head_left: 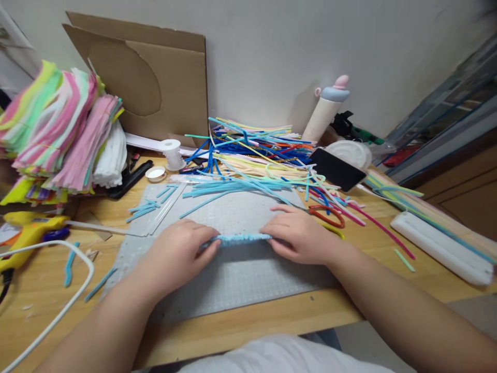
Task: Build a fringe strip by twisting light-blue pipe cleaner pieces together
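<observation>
A light-blue strip of fuzzy pipe cleaner (244, 238) stretches level between my hands, just over the grey cutting mat (240, 280). My left hand (186, 248) pinches its left end between thumb and fingers. At the opposite end, my right hand (297, 235) grips it the same way. Whether it is one stem or several side by side, I cannot tell. Beyond the hands lie long light-blue pipe cleaners (233, 187), and short cut pieces (144, 210) rest at the mat's upper left. Orange-handled scissors (330, 215) sit close to my right hand, their blades mostly hidden.
A yellow glue gun (34, 235) and white cable (87, 259) occupy the left side. Bundled pipe cleaners (66, 124) rise behind them. A mixed heap (256, 147), a bottle (326, 111), a black phone (337, 170) and a white power strip (442, 248) stand toward the back and right.
</observation>
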A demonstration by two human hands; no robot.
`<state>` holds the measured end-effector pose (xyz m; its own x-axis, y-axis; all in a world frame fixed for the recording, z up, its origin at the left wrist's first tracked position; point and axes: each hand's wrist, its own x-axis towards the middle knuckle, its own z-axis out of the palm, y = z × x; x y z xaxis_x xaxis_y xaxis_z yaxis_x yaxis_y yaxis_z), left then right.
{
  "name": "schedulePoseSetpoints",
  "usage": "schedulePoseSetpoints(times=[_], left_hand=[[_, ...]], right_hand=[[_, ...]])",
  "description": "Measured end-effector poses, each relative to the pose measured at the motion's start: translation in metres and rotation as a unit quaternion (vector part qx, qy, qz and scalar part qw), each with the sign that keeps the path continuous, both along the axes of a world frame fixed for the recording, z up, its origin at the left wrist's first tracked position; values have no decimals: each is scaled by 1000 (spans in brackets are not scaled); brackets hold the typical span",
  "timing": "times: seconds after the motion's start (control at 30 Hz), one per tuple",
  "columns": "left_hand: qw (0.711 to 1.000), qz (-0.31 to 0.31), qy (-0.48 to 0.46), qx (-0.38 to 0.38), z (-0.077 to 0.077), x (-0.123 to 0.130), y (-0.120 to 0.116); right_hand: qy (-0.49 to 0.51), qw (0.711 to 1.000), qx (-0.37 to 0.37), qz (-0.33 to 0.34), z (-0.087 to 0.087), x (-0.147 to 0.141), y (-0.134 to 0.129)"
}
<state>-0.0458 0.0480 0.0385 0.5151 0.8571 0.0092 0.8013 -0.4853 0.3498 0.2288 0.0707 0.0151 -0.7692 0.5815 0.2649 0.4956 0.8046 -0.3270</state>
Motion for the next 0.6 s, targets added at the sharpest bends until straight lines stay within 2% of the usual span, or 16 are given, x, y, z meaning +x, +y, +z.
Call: schedulePoseSetpoints(times=[0.07, 0.13, 0.17, 0.23, 0.3, 0.37, 0.47, 0.57, 0.6], left_hand=[[996, 45, -64, -38, 3, -2, 1], [986, 102, -119, -65, 1, -4, 5], [981, 130, -131, -54, 0, -5, 7], [975, 178, -130, 9, -3, -7, 12], [967, 206, -127, 78, -5, -8, 15], [965, 201, -129, 108, -7, -7, 16], [977, 139, -116, 114, -14, 3, 7], [991, 58, -60, 107, -29, 24, -14], [993, 35, -32, 110, -34, 31, -22]], right_hand=[[71, 994, -66, -57, 1, -1, -1], [136, 970, -140, -147, -1, -1, 2], [158, 956, -157, -191, -3, 0, 4], [180, 938, -135, -263, -8, 3, 12], [188, 931, -78, -303, -12, 7, 19], [183, 937, -37, -297, -12, 10, 22], [143, 965, -23, -218, -8, 6, 11], [18, 992, -42, -119, -7, -10, -16], [-30, 993, -37, -108, -8, -16, -26]])
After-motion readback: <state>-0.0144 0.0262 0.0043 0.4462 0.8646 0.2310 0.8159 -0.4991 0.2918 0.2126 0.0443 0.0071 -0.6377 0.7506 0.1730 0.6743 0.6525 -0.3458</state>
